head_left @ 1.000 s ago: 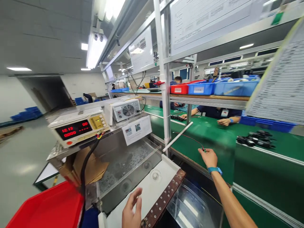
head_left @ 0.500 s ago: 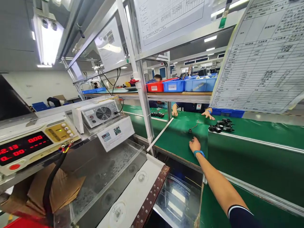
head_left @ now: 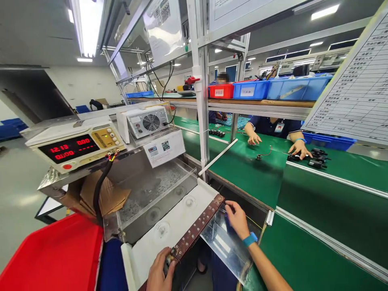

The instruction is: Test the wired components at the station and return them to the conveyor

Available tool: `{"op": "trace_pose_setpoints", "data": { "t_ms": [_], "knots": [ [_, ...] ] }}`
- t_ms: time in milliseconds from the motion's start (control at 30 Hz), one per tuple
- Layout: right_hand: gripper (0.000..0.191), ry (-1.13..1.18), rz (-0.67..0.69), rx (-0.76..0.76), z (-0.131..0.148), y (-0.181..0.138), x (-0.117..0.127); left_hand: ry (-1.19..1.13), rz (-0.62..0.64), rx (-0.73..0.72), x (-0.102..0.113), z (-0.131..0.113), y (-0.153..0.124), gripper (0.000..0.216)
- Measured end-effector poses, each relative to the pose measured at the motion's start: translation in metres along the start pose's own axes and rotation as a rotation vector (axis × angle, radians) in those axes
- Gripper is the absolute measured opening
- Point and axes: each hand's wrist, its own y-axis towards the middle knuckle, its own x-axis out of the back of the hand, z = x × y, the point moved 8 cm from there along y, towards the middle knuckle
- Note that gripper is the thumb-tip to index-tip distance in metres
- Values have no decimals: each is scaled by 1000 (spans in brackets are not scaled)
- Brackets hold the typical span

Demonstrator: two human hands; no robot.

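Observation:
My left hand is closed around a small dark part with a brassy bit, at the near end of a brown strip studded with metal contacts. Much of that part is hidden by my fingers. At the strip's far end is my right hand, wearing a blue wristband. Its thumb and fingers are bent together; what they hold, if anything, is hidden. The strip edges a white board with round clear discs. Below my right hand lies a clear sheet.
A power supply with red digits stands left, above a red bin. Across the green bench, a co-worker's hand touches black parts. A small wired part lies there. A metal post rises ahead.
My right hand has drawn back from the green bench to the strip's far end. My left hand has come into view with the dark part. The co-worker's hand has moved onto the black parts.

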Motion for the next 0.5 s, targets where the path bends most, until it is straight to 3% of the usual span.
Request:
{"op": "trace_pose_setpoints", "data": {
  "t_ms": [100,200,333,500],
  "knots": [
    [35,-50,91,97,27,-25,-30,29,29,16,-4,6,0,43],
    [41,-93,174,143,34,-32,-46,55,74,14,-9,15,3,43],
    [58,-62,231,91,22,-30,-50,68,71,-3,-9,18,7,44],
    [62,-41,247,96,22,-30,-50,32,34,-6,-5,11,7,44]
  ]
}}
